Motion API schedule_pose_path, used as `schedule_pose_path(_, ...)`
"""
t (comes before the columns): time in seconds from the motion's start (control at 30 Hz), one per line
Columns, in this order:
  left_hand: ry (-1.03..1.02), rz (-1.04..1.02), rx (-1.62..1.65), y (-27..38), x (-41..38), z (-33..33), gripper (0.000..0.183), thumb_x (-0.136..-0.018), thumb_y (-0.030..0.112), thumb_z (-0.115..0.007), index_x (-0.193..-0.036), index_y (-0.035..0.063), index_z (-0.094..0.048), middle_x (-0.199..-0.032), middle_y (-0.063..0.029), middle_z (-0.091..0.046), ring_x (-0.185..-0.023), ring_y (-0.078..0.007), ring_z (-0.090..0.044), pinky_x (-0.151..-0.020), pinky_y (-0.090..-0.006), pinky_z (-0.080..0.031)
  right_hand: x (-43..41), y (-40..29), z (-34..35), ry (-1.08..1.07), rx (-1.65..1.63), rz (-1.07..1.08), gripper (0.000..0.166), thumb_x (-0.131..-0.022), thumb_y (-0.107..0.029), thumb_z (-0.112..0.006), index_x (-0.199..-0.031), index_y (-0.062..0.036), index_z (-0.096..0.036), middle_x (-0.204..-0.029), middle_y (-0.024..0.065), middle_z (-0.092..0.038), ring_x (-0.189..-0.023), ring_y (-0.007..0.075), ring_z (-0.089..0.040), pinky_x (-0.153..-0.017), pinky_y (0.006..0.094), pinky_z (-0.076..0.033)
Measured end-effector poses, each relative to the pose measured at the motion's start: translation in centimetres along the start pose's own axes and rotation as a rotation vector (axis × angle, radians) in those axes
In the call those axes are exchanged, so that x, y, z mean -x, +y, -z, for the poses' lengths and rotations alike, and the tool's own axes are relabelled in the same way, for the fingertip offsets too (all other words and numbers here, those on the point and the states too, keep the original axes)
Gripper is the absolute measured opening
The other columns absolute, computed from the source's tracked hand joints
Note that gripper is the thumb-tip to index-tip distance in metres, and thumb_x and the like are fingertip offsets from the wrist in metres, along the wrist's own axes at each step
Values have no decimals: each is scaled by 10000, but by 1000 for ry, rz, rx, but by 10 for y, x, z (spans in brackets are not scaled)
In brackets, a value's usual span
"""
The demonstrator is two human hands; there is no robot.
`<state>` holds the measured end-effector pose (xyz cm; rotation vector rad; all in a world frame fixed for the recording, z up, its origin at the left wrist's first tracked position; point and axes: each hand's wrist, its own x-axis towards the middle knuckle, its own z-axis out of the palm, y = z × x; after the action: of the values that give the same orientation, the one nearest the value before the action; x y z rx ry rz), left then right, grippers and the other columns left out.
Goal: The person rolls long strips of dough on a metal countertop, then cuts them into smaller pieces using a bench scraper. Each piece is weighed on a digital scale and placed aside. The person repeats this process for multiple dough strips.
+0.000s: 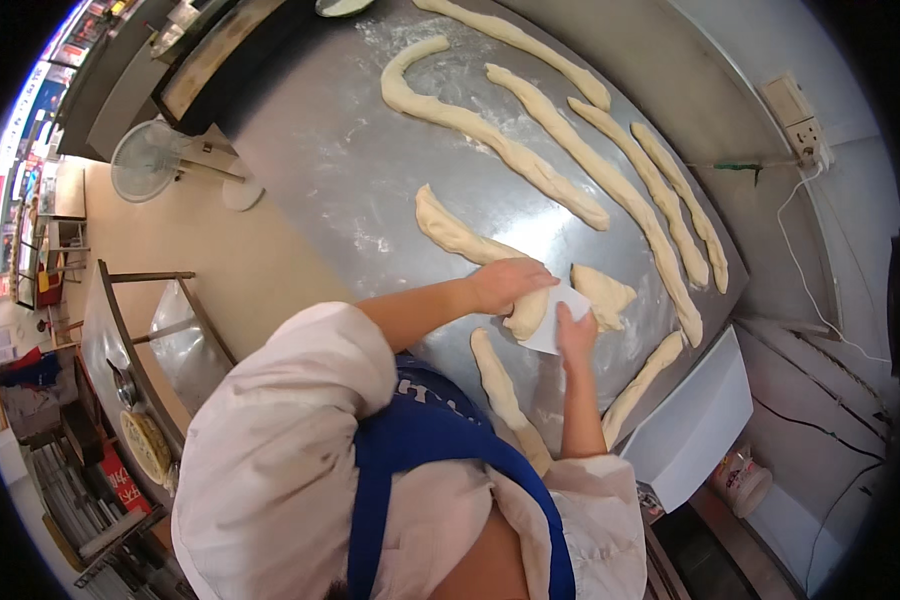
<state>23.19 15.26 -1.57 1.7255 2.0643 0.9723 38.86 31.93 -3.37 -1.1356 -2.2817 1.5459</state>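
Observation:
My left hand (511, 285) lies over a thick dough strip (457, 234), fingers curled across it near its lower end. That end (526, 319) bulges out below my fingers. In my right hand (576, 334) is a white dough scraper (546, 326), gripped by its right side. Its blade stands along the right side of the strip's end. Just right of the scraper sits a short, roughly triangular piece of dough (604, 294). Closer to my body, another dough strip (499, 382) lies partly behind my apron. All of these rest on a floured metal worktable (322, 172).
Several long dough ropes (600, 169) stretch across the table's far and right side. Beyond the right edge are a white panel (694, 420), a plastic tub (742, 480) and a wall socket (804, 139) with a cable. A standing fan (146, 161) is on the floor at left.

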Motion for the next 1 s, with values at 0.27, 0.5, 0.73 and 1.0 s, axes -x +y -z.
schedule_pose_path(0.27, 675, 550, 1428, 39, 39, 84, 490, -890, 209, -577, -1325, 19, -457, -1075, -176, -649, -1032, -279, -644, -898, -424, -545, 8, -23, 78, 461, 606, 166, 679, -828, -236, -728, -1379, 51, -455, -1315, 269, -550, -1221, 406, -525, -1047, 468, -401)
schedule_pose_path(0.5, 591, 240, 1606, 41, 59, 228, 729, -797, 634, -625, -1213, 49, -504, -973, -147, -635, -938, -331, -663, -913, -510, -533, 54, -104, -92, 94, 477, 463, 911, -672, -260, -845, -1427, 3, -408, -1426, 269, -428, -1344, 432, -380, -1130, 506, -313)
schedule_pose_path(0.73, 389, 142, 1623, 2, 105, 347, 797, -746, 794, -598, -1076, 71, -541, -909, -125, -623, -888, -332, -660, -910, -556, -525, 4, -173, -264, 13, 23, 318, 746, -603, -249, -885, -1251, -93, -550, -1209, 201, -608, -1202, 381, -537, -1011, 464, -429)
schedule_pose_path(1.0, 461, 226, 1586, -144, 160, 385, 521, -825, 514, -637, -1097, 74, -571, -1041, -121, -639, -1084, -381, -632, -937, -511, -524, 35, -183, -214, 473, 712, 433, 466, -659, -241, -839, -1036, -79, -618, -936, 121, -666, -909, 346, -618, -846, 465, -461)
